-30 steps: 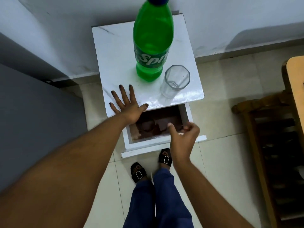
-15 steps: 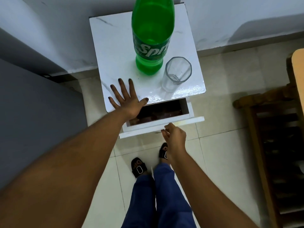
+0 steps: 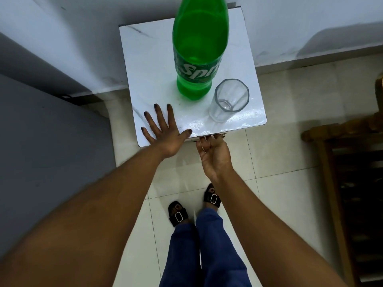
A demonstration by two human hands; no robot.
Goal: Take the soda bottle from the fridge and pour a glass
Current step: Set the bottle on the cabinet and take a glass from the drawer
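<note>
A large green soda bottle [image 3: 196, 52] stands upright on the small white table [image 3: 149, 65]; its cap is cut off by the top of the view. An empty clear glass [image 3: 229, 100] stands just right of the bottle's base. My left hand [image 3: 163, 131] lies flat with fingers spread on the table's near left corner. My right hand [image 3: 213, 152] is palm-up at the table's front edge, fingertips against the drawer front under the top, holding nothing.
A grey surface [image 3: 41, 152] fills the left side. A wooden chair or rack [image 3: 348, 172] stands at the right. My sandalled feet [image 3: 192, 206] are on the tiled floor [image 3: 290, 152] in front of the table. A white wall [image 3: 83, 27] runs behind.
The drawer under the tabletop was open one second ago; my right hand has pushed it in, and it is now shut. My left hand stayed flat on the top.
</note>
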